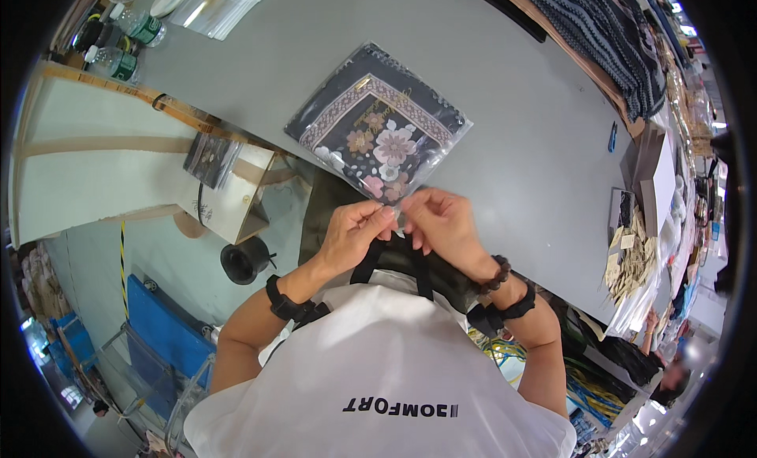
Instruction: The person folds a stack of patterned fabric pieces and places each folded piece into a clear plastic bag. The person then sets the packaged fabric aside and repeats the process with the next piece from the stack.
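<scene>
A folded dark floral textile in a clear plastic bag [378,124] lies cornerwise on the grey table [508,121], its near corner reaching over the table's edge. My left hand [358,227] pinches that near corner of the plastic between thumb and fingers. Close beside it on the right, my right hand [440,224] has its thumb and fingers bent at the same corner; whether it grips the plastic is hidden by the fingers. Dark apron straps hang just below both hands.
Plastic bottles [142,29] and a stack of clear bags [222,6] stand far left. Patterned textiles [597,38] lie far right, near a blue-handled tool [612,137], a grey box [650,180] and a heap of tags with strings [633,260]. A cardboard box [222,204] stands left.
</scene>
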A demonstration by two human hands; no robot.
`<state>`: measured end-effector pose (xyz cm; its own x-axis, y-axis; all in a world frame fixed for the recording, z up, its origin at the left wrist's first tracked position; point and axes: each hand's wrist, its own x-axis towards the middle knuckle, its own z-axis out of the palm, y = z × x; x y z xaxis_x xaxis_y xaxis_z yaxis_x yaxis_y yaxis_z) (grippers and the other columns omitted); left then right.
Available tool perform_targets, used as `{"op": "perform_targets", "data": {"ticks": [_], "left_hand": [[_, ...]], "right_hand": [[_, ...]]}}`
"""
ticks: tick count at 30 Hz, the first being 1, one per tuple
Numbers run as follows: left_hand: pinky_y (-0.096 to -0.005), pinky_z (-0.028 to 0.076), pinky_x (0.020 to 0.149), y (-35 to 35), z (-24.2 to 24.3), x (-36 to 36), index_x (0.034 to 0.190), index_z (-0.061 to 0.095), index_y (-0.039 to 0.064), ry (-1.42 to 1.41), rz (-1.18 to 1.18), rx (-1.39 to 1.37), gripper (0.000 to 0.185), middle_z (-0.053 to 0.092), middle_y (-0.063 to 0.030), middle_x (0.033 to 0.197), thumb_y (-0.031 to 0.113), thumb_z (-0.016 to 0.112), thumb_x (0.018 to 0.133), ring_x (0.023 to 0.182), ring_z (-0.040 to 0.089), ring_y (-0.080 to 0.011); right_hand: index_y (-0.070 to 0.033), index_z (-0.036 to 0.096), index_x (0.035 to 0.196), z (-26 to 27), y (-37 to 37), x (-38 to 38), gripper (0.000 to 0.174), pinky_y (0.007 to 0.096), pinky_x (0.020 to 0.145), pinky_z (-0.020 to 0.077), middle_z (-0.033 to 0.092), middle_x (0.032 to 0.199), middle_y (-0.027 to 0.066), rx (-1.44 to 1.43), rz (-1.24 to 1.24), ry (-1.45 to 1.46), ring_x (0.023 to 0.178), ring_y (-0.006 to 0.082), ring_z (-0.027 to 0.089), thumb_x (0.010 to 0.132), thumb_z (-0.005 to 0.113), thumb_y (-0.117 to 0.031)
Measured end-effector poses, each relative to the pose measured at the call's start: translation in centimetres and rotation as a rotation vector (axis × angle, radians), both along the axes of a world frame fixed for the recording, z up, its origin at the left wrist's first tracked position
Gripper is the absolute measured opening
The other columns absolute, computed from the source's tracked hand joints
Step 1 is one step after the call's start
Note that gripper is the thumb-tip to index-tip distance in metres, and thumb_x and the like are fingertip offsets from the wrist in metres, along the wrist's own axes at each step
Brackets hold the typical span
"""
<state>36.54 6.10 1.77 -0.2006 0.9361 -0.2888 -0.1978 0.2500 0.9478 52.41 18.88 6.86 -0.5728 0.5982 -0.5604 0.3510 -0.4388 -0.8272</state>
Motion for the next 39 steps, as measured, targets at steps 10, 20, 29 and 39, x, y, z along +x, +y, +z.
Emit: {"op": "perform_targets", "data": {"ticks": [10,20,29,39], "left_hand": [[-0.0278,0.056,0.076,-2.6,-0.7,-3.6,0.108,0.071,-0.005,-0.250,0.107,-0.010,0.026,0.076,-0.0073,0.094,0.021,0.072,0.102,0.083,0.070,-0.0116],[-0.0265,0.054,0.073,-17.3,-12.3,-9.7,0.116,0.068,0.007,-0.101,0.753,-0.350,0.018,0.072,0.0009,0.095,0.011,0.072,0.099,0.084,0.066,-0.0084],[-0.0263,0.045,0.069,-22.6,-18.6,-25.9,0.116,0.068,0.004,0.123,0.924,-0.212,0.017,0.066,0.0047,0.091,0.011,0.068,0.101,0.079,0.056,-0.0062],[-0.0341,0.052,0.094,-20.8,-31.9,-33.6,0.143,0.064,0.005,0.281,0.983,-0.577,0.064,0.074,-0.0102,0.118,0.047,0.074,0.095,0.106,0.068,-0.0226]], "right_hand": [[0.002,0.071,0.101,-1.7,8.0,0.6,0.019,0.0234,0.047,0.0446,0.064,0.071,0.0002,0.559,0.131,-0.298,0.054,0.0055,0.057,0.100,0.069,-0.018],[-0.001,0.071,0.113,-1.8,7.3,0.7,0.024,0.0201,0.040,0.0406,0.062,0.076,0.0016,0.387,-0.009,-0.127,0.049,0.0059,0.056,0.106,0.066,-0.024],[-0.002,0.071,0.114,-2.5,6.9,1.1,0.026,0.0197,0.037,0.0355,0.061,0.073,0.0003,0.462,-0.031,-0.217,0.045,0.0048,0.052,0.106,0.066,-0.026],[-0.001,0.072,0.113,-1.2,6.1,0.6,0.022,0.0207,0.041,0.0407,0.063,0.073,0.0012,0.464,-0.035,-0.220,0.049,0.0065,0.057,0.106,0.066,-0.021]]}}
